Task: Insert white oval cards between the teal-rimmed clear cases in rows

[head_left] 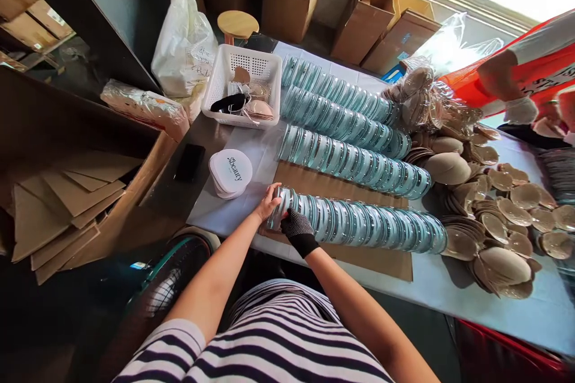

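A long row of round clear plastic cases (359,224), standing on edge with white inserts inside, lies across the cardboard sheet (381,258) in front of me. My bare left hand (268,203) grips the case at the row's left end. Just to its right, my right hand (296,227), in a dark dotted glove, has its fingers curled onto the cases at that same end; its fingertips are partly hidden. Beside my left hand sits a stack of rounded white cards (231,172) printed with "Sbeauty".
More rows of clear cases (350,161) lie behind. Nested beige cups (498,269) crowd the right side. A white basket (211,90) holds beige cups and a black item. Across the table, a co-worker's gloved hand (521,111) shows. A fan (175,281) stands at my left.
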